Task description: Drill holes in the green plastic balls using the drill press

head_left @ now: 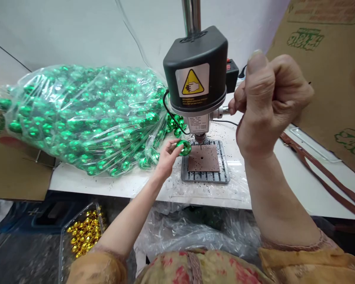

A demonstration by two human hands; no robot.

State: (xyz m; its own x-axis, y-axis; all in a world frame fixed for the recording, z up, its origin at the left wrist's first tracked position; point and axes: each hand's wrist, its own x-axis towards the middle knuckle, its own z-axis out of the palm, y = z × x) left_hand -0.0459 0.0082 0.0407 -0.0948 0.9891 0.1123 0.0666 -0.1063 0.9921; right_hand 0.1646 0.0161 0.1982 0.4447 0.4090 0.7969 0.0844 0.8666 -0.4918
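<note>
My left hand (167, 158) pinches a shiny green faceted ball (184, 148) between thumb and fingers. The ball is at the left edge of a brown board (205, 163) with a small dark hole, which lies on the slotted metal base (206, 179) of a small bench drill press (195, 75). Above the board, slightly right of the ball, points the drill's chuck and bit (200, 139). My right hand (269, 102) is raised beside the machine, its fingers curled around the feed handle (223, 111); most of that handle is hidden by the hand.
A large clear bag of green balls (88, 118) fills the table's left side. Cardboard boxes (322, 71) stand at both sides. A brown strap (322, 169) lies at right. Below left is a clear bin of gold balls (85, 232). Dark shavings are scattered around the base.
</note>
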